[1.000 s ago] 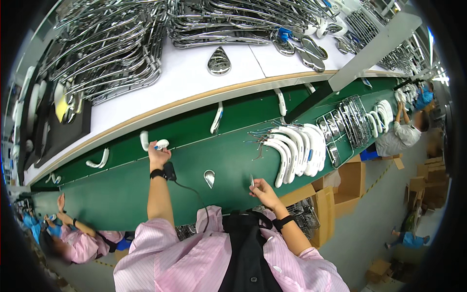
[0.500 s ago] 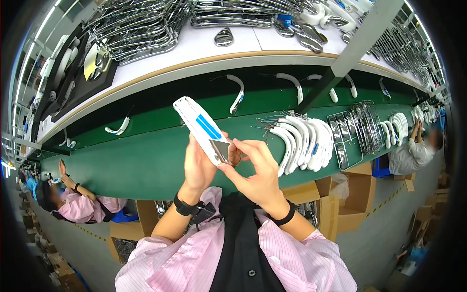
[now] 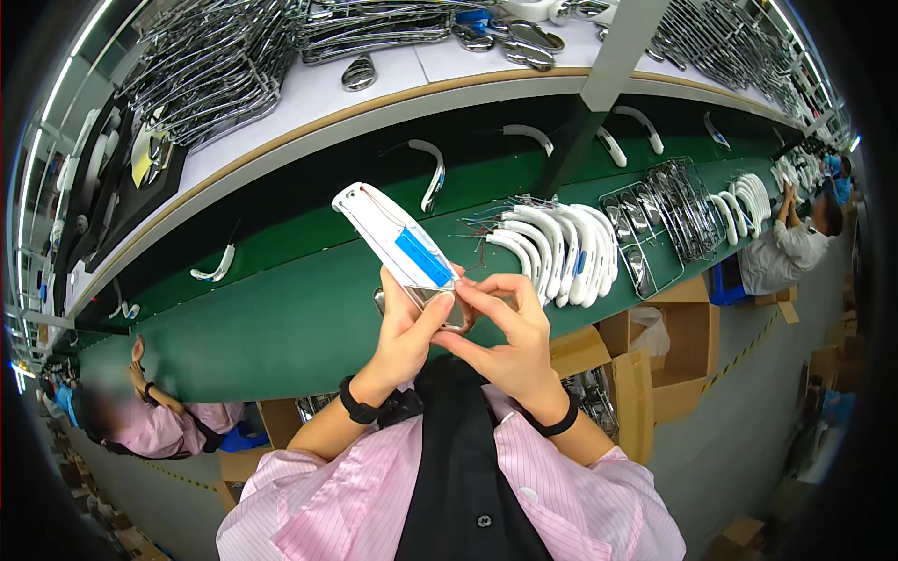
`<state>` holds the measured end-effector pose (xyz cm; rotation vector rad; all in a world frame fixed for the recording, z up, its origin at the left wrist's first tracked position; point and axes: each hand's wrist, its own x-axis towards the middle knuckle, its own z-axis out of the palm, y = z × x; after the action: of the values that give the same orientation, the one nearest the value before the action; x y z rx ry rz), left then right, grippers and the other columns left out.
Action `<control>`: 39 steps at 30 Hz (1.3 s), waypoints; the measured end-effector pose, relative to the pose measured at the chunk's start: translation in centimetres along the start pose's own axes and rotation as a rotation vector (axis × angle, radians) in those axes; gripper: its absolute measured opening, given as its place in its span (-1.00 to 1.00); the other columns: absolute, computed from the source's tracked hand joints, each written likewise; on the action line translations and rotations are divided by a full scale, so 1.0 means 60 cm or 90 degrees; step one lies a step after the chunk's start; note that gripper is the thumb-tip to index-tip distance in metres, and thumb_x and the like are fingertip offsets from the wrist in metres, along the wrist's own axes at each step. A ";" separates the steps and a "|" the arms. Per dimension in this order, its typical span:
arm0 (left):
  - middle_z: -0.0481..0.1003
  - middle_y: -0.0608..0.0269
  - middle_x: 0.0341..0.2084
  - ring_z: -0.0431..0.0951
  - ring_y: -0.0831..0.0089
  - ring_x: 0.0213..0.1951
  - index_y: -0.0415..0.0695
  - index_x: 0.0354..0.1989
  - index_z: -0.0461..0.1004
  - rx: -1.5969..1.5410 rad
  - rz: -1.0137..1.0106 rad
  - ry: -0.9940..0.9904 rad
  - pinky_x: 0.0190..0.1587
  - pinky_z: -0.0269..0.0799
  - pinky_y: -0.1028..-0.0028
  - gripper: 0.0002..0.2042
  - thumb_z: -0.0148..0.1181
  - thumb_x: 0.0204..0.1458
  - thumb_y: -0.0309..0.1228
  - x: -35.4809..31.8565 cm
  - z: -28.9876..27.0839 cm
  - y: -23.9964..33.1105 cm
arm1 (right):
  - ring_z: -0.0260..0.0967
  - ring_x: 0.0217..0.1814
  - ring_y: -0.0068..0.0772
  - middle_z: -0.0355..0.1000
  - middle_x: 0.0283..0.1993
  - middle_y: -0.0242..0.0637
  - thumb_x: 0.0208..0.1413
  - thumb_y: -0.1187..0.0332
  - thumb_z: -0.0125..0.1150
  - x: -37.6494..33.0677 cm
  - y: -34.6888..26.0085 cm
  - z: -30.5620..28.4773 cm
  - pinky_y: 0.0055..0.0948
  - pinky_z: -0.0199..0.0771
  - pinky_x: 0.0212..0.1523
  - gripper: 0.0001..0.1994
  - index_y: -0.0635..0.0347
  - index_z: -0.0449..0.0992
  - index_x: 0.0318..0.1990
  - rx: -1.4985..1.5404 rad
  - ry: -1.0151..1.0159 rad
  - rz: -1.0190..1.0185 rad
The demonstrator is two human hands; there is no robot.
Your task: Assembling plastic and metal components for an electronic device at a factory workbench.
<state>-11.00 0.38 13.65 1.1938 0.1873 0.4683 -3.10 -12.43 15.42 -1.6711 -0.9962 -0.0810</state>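
A long white plastic housing [image 3: 385, 236] is held up over the green bench, tilted, its far end up and to the left. A blue rectangular piece [image 3: 423, 257] and thin wires show inside it, and a shiny chrome part [image 3: 456, 316] is at its near end. My left hand [image 3: 404, 341] is closed round that near end, thumb on the chrome part. My right hand [image 3: 510, 337] pinches the same end from the right, with fingertips at the edge beside the blue piece. Partly behind my left hand, a small shiny piece [image 3: 379, 299] lies on the bench.
Curved white housings [image 3: 561, 248] with wires lie stacked on the green bench [image 3: 271, 346], beside a wire rack [image 3: 645, 271] of chrome parts. A shelf [image 3: 402, 98] crosses above, with a post [image 3: 617, 61]. Cardboard boxes [image 3: 678, 374] stand below; co-workers sit at both sides.
My left thumb has come over onto the chrome part. The housing has turned so its inside with wires faces up more. The view has shifted to the right.
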 end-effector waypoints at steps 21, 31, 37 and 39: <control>0.41 -0.02 -0.12 0.56 0.13 -0.10 -0.18 0.21 0.01 -0.086 -0.098 -0.094 0.16 0.32 0.09 -0.46 0.10 0.14 -0.33 0.030 0.022 0.019 | 0.21 -0.62 -0.47 0.28 -0.67 -0.28 0.23 0.17 0.05 -0.017 0.024 0.004 -0.47 0.21 -0.54 -0.67 0.31 0.48 -0.37 0.349 -0.141 0.236; 0.38 0.02 -0.29 0.48 0.35 -0.48 -0.03 0.36 -0.19 -0.073 -0.164 -0.149 -0.55 0.47 0.46 -0.36 -0.40 0.25 0.11 0.020 0.024 0.011 | 0.38 -0.13 -0.45 0.36 -0.13 -0.20 -0.22 0.34 0.55 0.011 0.030 -0.017 -0.44 0.53 -0.32 -0.31 0.28 0.18 0.01 0.535 -0.113 0.473; 0.36 0.10 -0.25 0.43 0.47 -0.41 -0.12 0.41 -0.27 -0.064 -0.215 -0.167 -0.47 0.45 0.53 -0.30 -0.39 0.26 0.11 0.026 0.006 -0.004 | 0.41 -0.38 -0.53 0.39 -0.22 -0.19 -0.12 0.50 0.44 0.002 0.054 0.015 -0.59 0.46 -0.56 -0.44 0.30 0.18 -0.03 0.580 -0.102 0.443; 0.39 0.16 -0.29 0.44 0.48 -0.45 -0.05 0.41 -0.22 -0.085 -0.235 -0.056 -0.50 0.46 0.52 -0.37 -0.42 0.28 0.06 0.032 -0.002 -0.019 | 0.42 -0.33 -0.53 0.40 -0.22 -0.18 -0.10 0.36 0.48 0.013 0.066 0.027 -0.57 0.45 -0.47 -0.45 0.33 0.21 -0.07 0.566 -0.140 0.480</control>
<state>-9.07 1.03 12.74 1.0181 0.2903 0.1031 -0.76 -10.71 12.19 -1.1151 -0.3770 0.9277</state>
